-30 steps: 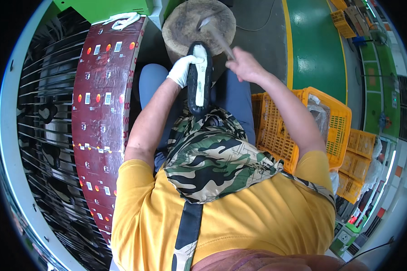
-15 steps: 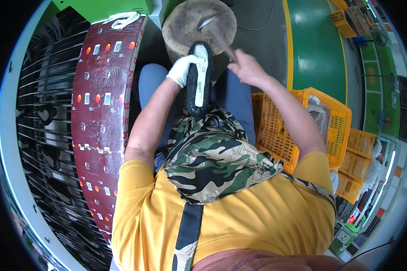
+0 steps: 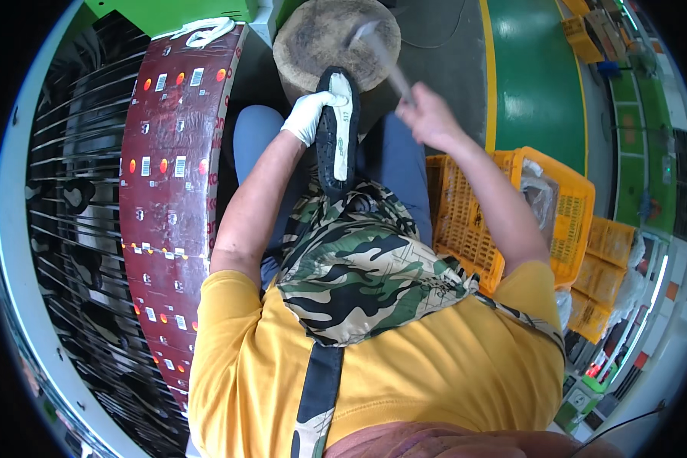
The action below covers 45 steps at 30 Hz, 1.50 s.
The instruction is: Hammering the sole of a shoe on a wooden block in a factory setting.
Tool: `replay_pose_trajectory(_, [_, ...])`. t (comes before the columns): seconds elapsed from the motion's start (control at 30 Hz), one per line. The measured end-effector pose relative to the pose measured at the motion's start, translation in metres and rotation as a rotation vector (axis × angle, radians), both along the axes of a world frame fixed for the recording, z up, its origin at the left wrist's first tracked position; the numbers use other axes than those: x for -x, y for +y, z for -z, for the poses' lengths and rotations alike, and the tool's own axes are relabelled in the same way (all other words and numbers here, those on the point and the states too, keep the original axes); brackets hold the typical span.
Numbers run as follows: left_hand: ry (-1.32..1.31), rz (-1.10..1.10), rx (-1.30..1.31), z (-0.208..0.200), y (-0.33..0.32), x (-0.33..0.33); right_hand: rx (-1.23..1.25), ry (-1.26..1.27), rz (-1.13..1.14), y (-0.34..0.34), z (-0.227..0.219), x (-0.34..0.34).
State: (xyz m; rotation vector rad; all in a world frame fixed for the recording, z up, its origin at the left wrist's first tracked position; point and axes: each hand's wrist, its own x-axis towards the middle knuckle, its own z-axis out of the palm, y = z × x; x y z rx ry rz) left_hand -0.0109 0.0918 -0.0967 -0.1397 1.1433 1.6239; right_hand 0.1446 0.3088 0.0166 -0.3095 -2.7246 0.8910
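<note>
- two hands are occupied: the white-gloved left hand [image 3: 308, 118] is clamped on the left edge of a black lasted shoe upper [image 3: 343, 137], thumb over its pale insole board [image 3: 341, 162], the other fingers out of sight.
- the bare right hand [image 3: 433, 120] is wrapped round the near end of a hammer handle [image 3: 389, 64], apart from the shoe upper; the hammer head [image 3: 363, 30] shows blurred over a round wooden stump [image 3: 304, 47].
- the shoe upper is bottom up between the knees [image 3: 258, 146], its far end overlapping the stump's near rim in view; whether it touches the wood, i cannot tell.
- its long axis runs near to far, almost straight away from the camouflage apron [image 3: 366, 286]; which end is the toe is unclear.
- handling, as a judgement: probably stiff, fairly weighty if a last fills it, hardly fragile; the smooth insole board might slip under a glove, so the black side walls look the better hold.
- right of the knees stands a yellow plastic crate [image 3: 472, 210].
</note>
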Motion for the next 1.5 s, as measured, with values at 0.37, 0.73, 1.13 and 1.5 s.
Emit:
replay_pose_trajectory(0.37, [0.05, -0.023, 0.022, -0.004, 0.006, 0.0, 0.594, 0.695, 0.205, -0.026, -0.091, 0.024])
replay_pose_trajectory(0.73, [0.067, -0.008, 0.067, -0.009, 0.0, -0.001, 0.505, 0.676, 0.235, 0.01, -0.173, 0.03])
replay_pose_trajectory(1.13, [0.045, 0.002, 0.047, -0.006, -0.006, -0.001, 0.277, 0.005, 0.165, -0.02, -0.001, -0.001])
replay_pose_trajectory(1.5, [-0.071, -0.002, -0.064, 0.012, -0.001, 0.006, -0.033, -0.376, 0.147, -0.025, 0.009, 0.003])
